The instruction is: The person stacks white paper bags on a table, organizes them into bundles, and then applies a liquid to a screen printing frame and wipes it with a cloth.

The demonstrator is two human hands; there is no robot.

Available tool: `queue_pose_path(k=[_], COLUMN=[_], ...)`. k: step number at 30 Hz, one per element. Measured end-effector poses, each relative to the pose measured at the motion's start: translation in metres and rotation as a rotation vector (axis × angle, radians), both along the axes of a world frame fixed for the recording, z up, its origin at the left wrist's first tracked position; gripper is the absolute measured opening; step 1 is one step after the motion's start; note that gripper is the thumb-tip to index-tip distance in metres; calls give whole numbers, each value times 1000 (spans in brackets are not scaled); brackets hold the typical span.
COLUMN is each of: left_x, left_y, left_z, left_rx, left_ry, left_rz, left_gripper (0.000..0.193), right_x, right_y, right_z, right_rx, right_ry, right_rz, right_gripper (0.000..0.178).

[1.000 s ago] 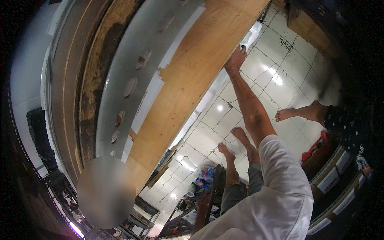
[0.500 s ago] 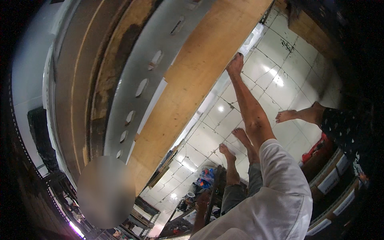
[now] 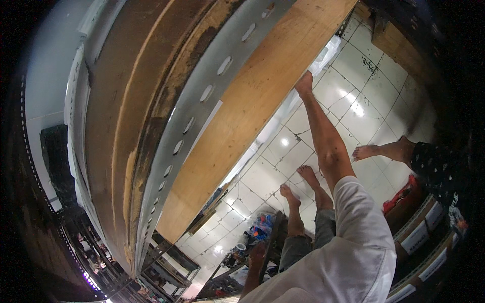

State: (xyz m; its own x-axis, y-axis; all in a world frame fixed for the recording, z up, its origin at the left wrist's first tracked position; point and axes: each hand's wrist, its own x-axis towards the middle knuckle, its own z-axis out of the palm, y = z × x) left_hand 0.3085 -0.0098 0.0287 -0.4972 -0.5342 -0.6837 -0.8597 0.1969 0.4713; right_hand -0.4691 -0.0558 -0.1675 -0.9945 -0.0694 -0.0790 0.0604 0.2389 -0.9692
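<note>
My right arm, in a pale sleeve, stretches up across the middle of the view. At its end my right hand point(image 3: 304, 84) grips the long edge of a light wooden board point(image 3: 237, 121); its fingertips are partly hidden at the edge. The board lies along a grey slotted metal beam point(image 3: 206, 94). Low in the view, my left hand point(image 3: 258, 250) is dark and near a black post point(image 3: 271, 248). Its fingers are not clear, and I cannot tell whether it holds anything.
Brown boards point(image 3: 132, 91) stand left of the beam. Below are white floor tiles point(image 3: 262, 174) and my bare feet point(image 3: 289, 194). Another person's bare foot point(image 3: 366, 152) is at the right, near labelled shelves point(image 3: 417, 237). Plastic-wrapped odds and ends point(image 3: 261, 225) lie low in the middle.
The view has shifted slightly, so the boards and beam sit farther right. A blurred round patch at lower left is gone, baring the board's end. My right hand stays on the board's edge.
</note>
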Motion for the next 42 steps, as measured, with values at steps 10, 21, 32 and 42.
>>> queue_pose_path(k=[10,21,32,42], left_x=[-17,-123,-124,-138], left_y=[-4,5,35,43], left_z=[8,68,65,130], left_rx=[-90,112,-13,341], left_ry=[340,263,262,589], left_rz=[-5,362,425,973], left_gripper=[24,35,28,53], right_x=[106,179,235,321], right_y=[51,149,272,159], right_z=[72,127,215,281], right_rx=[-870,-880,-177,-229], right_ry=[-617,-695,-851,-740], right_rz=[-194,-256,193,591], right_gripper=[57,38,38,55])
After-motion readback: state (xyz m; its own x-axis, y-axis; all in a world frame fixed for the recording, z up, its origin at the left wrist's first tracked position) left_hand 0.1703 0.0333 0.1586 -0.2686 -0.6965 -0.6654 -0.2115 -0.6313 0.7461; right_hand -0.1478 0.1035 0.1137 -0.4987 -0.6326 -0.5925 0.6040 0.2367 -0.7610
